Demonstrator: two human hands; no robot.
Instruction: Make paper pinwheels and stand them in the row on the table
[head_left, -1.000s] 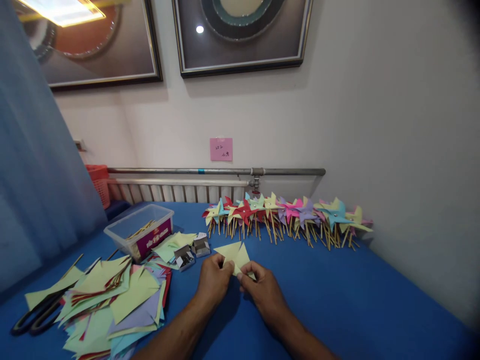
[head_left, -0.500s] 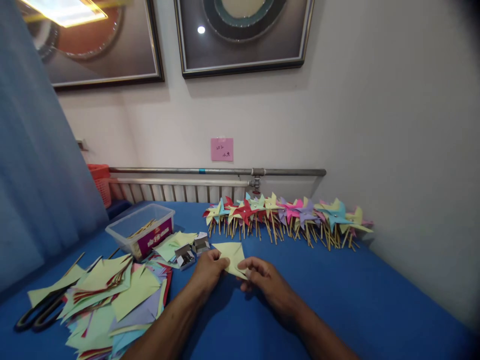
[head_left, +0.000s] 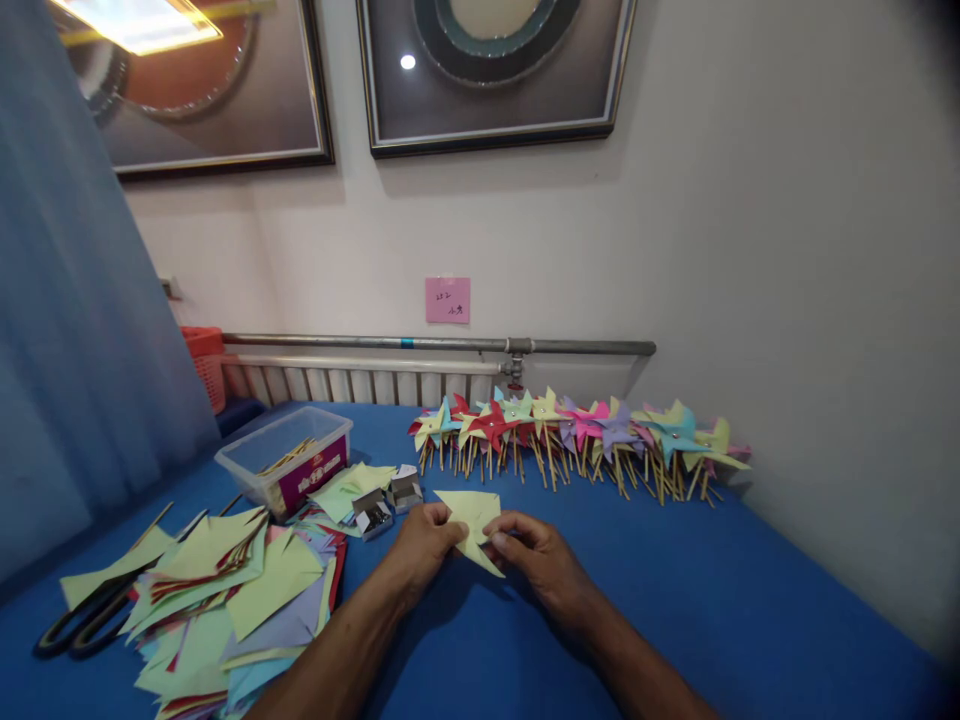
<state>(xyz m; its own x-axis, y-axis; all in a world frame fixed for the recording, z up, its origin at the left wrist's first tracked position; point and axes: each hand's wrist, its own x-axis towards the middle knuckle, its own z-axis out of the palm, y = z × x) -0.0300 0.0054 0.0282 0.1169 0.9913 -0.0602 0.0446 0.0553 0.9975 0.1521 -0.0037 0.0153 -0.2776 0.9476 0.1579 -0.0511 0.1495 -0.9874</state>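
Note:
A pale yellow paper square with slit corners point(head_left: 472, 510) is held up between both hands, just above the blue table. My left hand point(head_left: 427, 545) pinches its left side, thumb on top. My right hand point(head_left: 536, 555) grips the right edge between thumb and fingers, where a flap bends inward. The lower corner of the paper points down and to the right. Beside my left hand stand two small open boxes, the nearer box point(head_left: 372, 514) holding small dark metal pieces and the other box point(head_left: 405, 488) just behind it.
Cut coloured paper sheets point(head_left: 217, 590) pile up at the left, with black-handled scissors point(head_left: 90, 620) among them. Behind stands a clear plastic tub point(head_left: 247, 462) of sticks. Finished paper pinwheels point(head_left: 570, 430) on sticks lie in a row along the wall. A red basket point(head_left: 206, 365) stands at the far left.
The yellow paper has turned in my hands, and a pointed lower corner now sticks out toward the lower right. My right hand has bent a flap at the right edge inward.

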